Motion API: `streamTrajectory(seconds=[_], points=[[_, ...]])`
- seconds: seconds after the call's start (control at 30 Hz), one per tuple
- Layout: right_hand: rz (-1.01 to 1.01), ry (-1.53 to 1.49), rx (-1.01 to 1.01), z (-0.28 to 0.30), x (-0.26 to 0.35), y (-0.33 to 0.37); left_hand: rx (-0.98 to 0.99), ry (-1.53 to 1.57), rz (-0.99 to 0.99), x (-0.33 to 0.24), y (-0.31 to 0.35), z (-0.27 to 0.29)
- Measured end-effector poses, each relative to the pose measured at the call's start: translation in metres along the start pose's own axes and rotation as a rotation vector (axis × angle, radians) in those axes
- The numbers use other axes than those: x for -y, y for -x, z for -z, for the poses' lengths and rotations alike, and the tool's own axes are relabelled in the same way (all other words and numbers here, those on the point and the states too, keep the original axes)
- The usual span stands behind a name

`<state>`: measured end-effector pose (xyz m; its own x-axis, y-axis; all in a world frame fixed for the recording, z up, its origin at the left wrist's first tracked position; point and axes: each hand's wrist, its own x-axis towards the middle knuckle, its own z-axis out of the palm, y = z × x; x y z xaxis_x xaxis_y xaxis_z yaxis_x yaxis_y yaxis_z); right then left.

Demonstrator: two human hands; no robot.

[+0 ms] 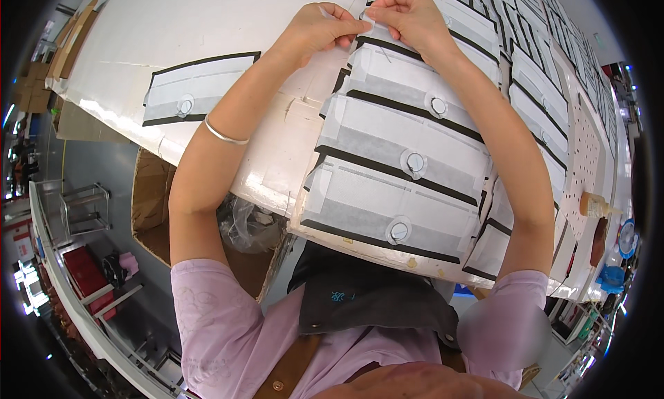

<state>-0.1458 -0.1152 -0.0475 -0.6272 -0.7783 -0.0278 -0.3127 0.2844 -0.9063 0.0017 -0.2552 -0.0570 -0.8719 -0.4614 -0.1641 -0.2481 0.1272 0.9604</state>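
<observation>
Both of my arms reach to the far side of a white table. My left hand point(325, 31) is closed in a pinch on a small white piece point(369, 20) at the left end of a panel in the stack. Opposite it, my right hand point(413, 26) pinches the same white piece from the right. Under and nearer than my hands, flat white-and-grey panels point(398, 136) with black edges overlap in a column. Each of the nearer ones carries a round white disc point(415, 162). Another such panel point(200, 87) lies alone to the left.
More rows of black-edged panels point(543, 105) run along the right. The white table point(277, 146) has its near edge by my body. An open cardboard box point(153, 202) holding clear plastic point(249, 226) stands below that edge. A small amber-coloured bottle point(595, 205) sits far right.
</observation>
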Motion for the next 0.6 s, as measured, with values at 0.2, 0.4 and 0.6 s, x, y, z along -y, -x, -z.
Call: streamTrajectory(seconds=[0.2,0.4,0.6], points=[[0.354,0.327,-0.049,0.011,0.020,0.009,-0.026,-0.050,0.009,-0.002,0.003,-0.001],[0.877,0.654,0.051,0.031,-0.003,0.001,-0.057,0.033,0.001,-0.006,-0.006,0.004],[0.638,0.949,0.138,0.026,0.013,0.021,-0.129,-0.081,-0.120,0.005,-0.011,-0.006]])
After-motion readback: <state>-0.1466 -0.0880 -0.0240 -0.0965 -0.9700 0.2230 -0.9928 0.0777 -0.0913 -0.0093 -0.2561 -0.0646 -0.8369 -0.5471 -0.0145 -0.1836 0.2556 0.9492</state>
